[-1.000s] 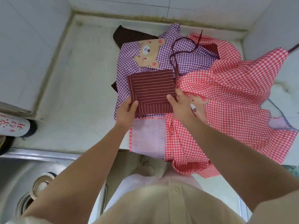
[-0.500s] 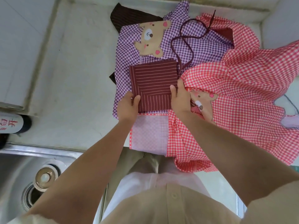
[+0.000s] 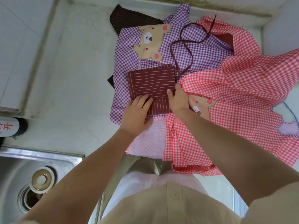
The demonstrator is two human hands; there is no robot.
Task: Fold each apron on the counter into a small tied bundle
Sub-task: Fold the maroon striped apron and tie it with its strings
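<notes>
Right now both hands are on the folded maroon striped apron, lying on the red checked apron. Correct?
Not the red checked apron: the head view shows the maroon striped apron lying on the purple checked apron. Left hand and right hand are indeed on it.

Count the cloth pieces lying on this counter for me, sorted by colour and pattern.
Maroon striped folded apron: 1
Purple gingham bear apron: 1
Red gingham bear apron: 1
Dark brown striped cloth: 1
Total: 4
The pale pink checked panel is not counted, because I cannot tell whether it is a separate piece or the red apron's underside.
</notes>
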